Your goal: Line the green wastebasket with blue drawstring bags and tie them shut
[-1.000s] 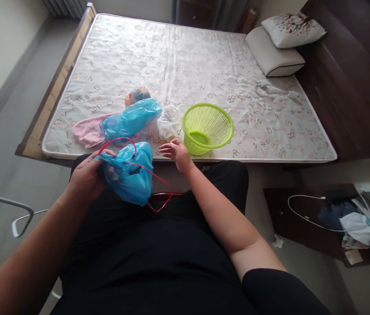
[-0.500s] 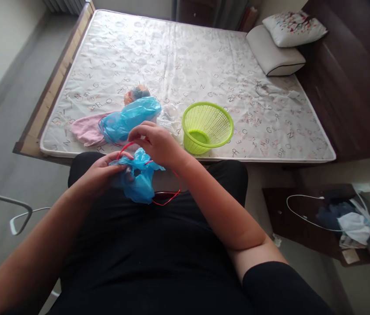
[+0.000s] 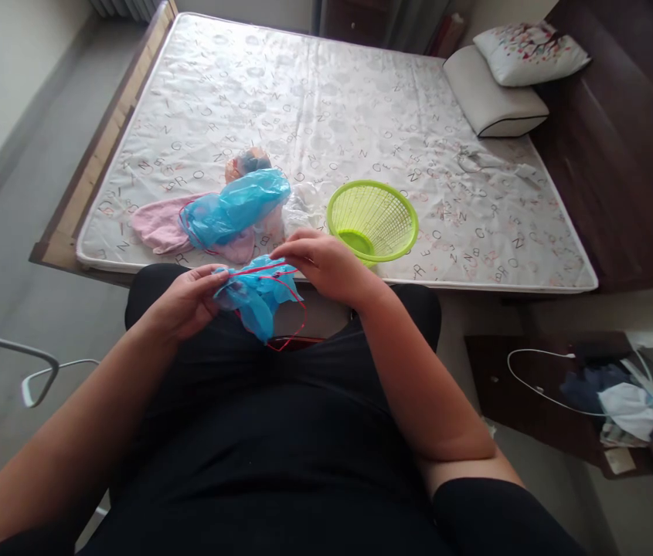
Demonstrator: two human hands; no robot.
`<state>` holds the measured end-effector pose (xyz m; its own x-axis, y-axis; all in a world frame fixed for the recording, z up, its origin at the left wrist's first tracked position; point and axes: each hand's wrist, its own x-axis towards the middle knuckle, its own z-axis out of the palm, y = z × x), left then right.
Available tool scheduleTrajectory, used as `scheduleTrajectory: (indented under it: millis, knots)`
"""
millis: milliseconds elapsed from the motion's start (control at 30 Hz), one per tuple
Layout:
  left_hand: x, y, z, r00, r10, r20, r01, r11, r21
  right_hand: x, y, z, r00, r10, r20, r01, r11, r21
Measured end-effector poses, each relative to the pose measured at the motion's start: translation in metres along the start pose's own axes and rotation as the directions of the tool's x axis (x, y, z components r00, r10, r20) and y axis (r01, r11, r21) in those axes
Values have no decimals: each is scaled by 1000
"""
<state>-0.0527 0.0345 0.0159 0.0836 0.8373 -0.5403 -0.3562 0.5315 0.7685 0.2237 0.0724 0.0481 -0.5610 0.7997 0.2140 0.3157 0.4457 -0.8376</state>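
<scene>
Over my lap, my left hand (image 3: 192,300) pinches the edge of a crumpled blue plastic bag (image 3: 256,301). My right hand (image 3: 326,261) is closed, fingertips together, on a red drawstring (image 3: 262,268) that stretches taut between the two hands along the top of the bag. A loose loop of the same string hangs below the bag. Just beyond, a second blue plastic bag (image 3: 239,202) lies on a pink cloth (image 3: 158,224) on the mattress.
A green mesh basket (image 3: 372,220) stands at the near edge of the mattress (image 3: 361,100). Beside it lies a clear white plastic bag (image 3: 303,207), with an orange-tinted bag (image 3: 238,164) behind. Pillows (image 3: 494,93) sit far right. A low dark table (image 3: 511,386) holds a cable and cloths.
My right hand has moved right and slightly down, drawing the red string out straight. The blue bag has bunched up, its hanging loop is smaller, and the view has shifted slightly.
</scene>
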Motion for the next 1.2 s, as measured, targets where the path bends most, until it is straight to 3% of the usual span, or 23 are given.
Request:
scheduleTrajectory:
  millis: [200,367,467,567,667,700,767,867,967,1067,1200]
  knots:
    - [10,1,-4,983,123,-139,-132,990,-55,-27,1,-27,981,117,158,-94,985,-148]
    - [15,5,-4,952,238,-193,-263,957,-119,-40,8,-28,957,210,198,-152,950,-273]
    - [13,14,-1,976,182,-123,-198,971,-131,-44,19,-20,968,241,69,-210,931,-299]
    - [8,23,3,989,114,-94,-123,987,-105,-47,34,-9,951,271,-146,-301,920,-252]
    - [4,27,7,986,122,-115,-128,990,-50,-47,53,6,867,309,-391,-379,919,-114]
    - [3,28,7,984,130,-120,-135,990,-31,-46,59,12,832,348,-432,-402,915,-38]
    - [3,27,7,983,130,-127,-131,991,3,-44,69,26,801,450,-395,-437,890,129]
    - [4,26,5,990,98,-103,-96,995,27,-37,81,49,866,464,-188,-413,874,255]
    - [6,24,2,997,73,-31,-72,997,33,-24,89,71,940,333,-78,-318,934,161]
    - [6,21,-3,999,29,13,-30,996,81,-7,91,86,944,315,-95,-320,947,-40]
    - [7,28,-16,998,-62,31,55,977,206,18,91,94,908,384,-170,-412,892,-185]
